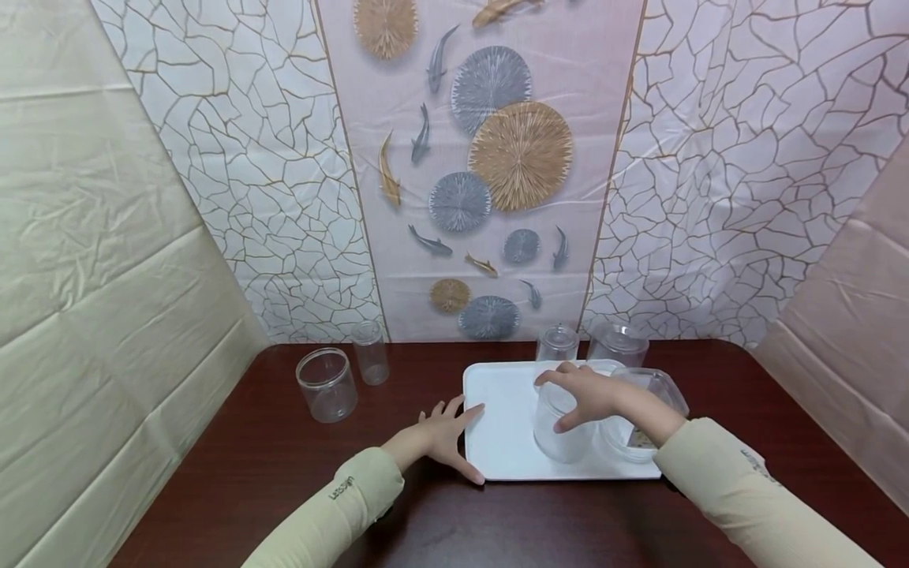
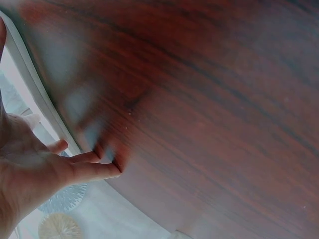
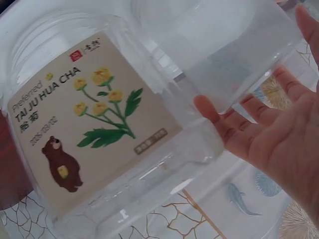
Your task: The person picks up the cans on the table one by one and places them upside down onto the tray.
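A white tray (image 1: 501, 426) lies on the dark red table. At its left edge is my left hand (image 1: 442, 436), fingers spread, thumb near the front corner, holding nothing. My right hand (image 1: 592, 392) is around the upper part of a clear plastic jar (image 1: 559, 443) standing on the tray, thumb on the near side and fingers on the far side. In the right wrist view the fingers curve along the jar's (image 3: 239, 55) wall. Beside it on the tray is a larger clear jar (image 3: 94, 199) with a printed label (image 3: 55, 129) showing yellow flowers and a bear; my right forearm partly covers it in the head view.
Left of the tray stand a wide clear jar (image 1: 328, 390) and a slim clear jar (image 1: 371, 359). Behind the tray's right half are two more clear containers, one narrower (image 1: 557, 341) and one wider (image 1: 619, 343). A patterned cloth (image 1: 490, 237) hangs behind the table.
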The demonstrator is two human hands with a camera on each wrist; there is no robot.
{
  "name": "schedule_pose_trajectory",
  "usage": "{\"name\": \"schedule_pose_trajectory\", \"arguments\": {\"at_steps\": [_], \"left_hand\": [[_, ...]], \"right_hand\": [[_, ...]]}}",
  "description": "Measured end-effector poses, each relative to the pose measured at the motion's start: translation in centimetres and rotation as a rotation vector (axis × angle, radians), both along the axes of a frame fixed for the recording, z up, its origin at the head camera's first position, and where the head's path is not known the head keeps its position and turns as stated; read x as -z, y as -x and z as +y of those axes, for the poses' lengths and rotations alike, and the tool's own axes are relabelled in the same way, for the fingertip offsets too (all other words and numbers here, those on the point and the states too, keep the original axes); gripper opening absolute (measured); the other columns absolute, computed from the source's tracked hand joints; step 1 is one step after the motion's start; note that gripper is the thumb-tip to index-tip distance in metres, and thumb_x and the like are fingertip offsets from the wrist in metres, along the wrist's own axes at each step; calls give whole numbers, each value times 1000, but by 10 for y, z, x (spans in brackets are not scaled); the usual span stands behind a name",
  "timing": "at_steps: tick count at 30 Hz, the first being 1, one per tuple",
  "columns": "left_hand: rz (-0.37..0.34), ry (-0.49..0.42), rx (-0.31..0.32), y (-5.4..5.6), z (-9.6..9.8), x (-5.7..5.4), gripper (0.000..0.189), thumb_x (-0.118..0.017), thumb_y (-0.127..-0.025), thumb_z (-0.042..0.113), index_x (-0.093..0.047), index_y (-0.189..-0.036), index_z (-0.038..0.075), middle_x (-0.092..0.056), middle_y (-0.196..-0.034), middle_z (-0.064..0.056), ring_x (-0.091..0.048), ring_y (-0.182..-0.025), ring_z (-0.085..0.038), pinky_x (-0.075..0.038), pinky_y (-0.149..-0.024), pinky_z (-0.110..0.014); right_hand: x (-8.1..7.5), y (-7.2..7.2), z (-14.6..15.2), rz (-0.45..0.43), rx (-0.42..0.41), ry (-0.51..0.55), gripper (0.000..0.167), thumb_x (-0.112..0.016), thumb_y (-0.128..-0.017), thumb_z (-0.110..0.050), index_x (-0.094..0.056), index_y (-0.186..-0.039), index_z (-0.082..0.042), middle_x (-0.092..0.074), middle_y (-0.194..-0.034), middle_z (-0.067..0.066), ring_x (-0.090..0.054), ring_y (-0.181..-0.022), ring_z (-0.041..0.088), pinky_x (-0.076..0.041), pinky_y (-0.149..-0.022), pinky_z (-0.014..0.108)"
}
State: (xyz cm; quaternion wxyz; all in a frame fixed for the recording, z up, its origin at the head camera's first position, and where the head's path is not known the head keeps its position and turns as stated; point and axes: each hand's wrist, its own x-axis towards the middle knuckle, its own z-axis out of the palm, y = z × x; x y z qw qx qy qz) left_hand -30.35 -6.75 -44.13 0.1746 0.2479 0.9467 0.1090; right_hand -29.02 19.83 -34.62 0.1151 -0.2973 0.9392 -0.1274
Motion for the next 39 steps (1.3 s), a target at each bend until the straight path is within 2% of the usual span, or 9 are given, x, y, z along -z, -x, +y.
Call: {"name": "schedule_pose_trajectory", "arguments": {"at_steps": [5, 9, 14, 19, 24, 31, 35, 39], "left_hand": [[-4, -3, 0, -1, 1, 0, 110, -76, -67, 60, -14, -152, 28, -8, -158, -9, -16, -141, -45, -20, -106, -67], [-5, -1, 3, -1, 1, -1, 110, -76, -67, 59, -14, -152, 28, -8, -158, -9, -16, -141, -46, -21, -106, -67], [-11, -1, 8, 0, 0, -4, 108, -77, -68, 57, -16, -152, 27, -9, -157, -10, -18, -140, -45, -23, -105, -67], [2, -23, 17, 4, -2, -3, 105, -76, -69, 57, -19, -151, 26, -14, -156, -10, -23, -139, -43, -27, -104, -65], [26, -49, 27, 9, -5, -3, 99, -76, -71, 55, -25, -150, 24, -20, -155, -10, -29, -136, -41, -33, -102, -60], [29, -114, 22, 14, -10, -6, 85, -71, -78, 50, -33, -147, 18, -35, -148, -13, -42, -131, -34, -39, -99, -54], [92, -149, 27, 21, -15, -9, 74, -67, -83, 46, -40, -144, 15, -47, -140, -12, -48, -127, -27, -41, -100, -48], [194, -246, 11, 30, -21, -13, 57, -66, -87, 37, -51, -135, 10, -58, -129, -14, -54, -119, -28, -46, -94, -47]], "right_hand": [[-2, -1, -1, -57, 30, -10, 70, -79, -75, -28, -46, -133, -7, -43, -131, 27, -45, -114, 47, -42, -91, 59], [-2, -2, -1, -41, 10, -8, 70, -78, -76, -28, -45, -133, -6, -42, -132, 29, -44, -115, 50, -41, -91, 61], [-5, -2, 1, 48, -44, 10, 69, -77, -77, -31, -48, -132, -3, -45, -130, 32, -44, -115, 54, -39, -92, 63], [-9, -3, 4, 165, -64, 32, 60, -73, -80, -31, -52, -129, -4, -52, -124, 27, -52, -112, 46, -42, -92, 58], [-14, -6, 4, 243, -72, 55, 52, -71, -83, -29, -55, -126, -4, -55, -123, 23, -54, -110, 43, -44, -90, 56], [-19, -9, 3, 306, -35, 116, 40, -68, -86, -21, -59, -121, -3, -61, -120, 18, -57, -110, 39, -46, -90, 52], [-15, -10, 1, 359, 9, 204, 32, -66, -87, -16, -62, -115, -3, -65, -113, 14, -61, -103, 33, -49, -86, 47], [-10, -11, -2, 375, 77, 318, 23, -64, -87, -11, -64, -109, -2, -68, -105, 12, -64, -91, 29, -53, -77, 42]]}}
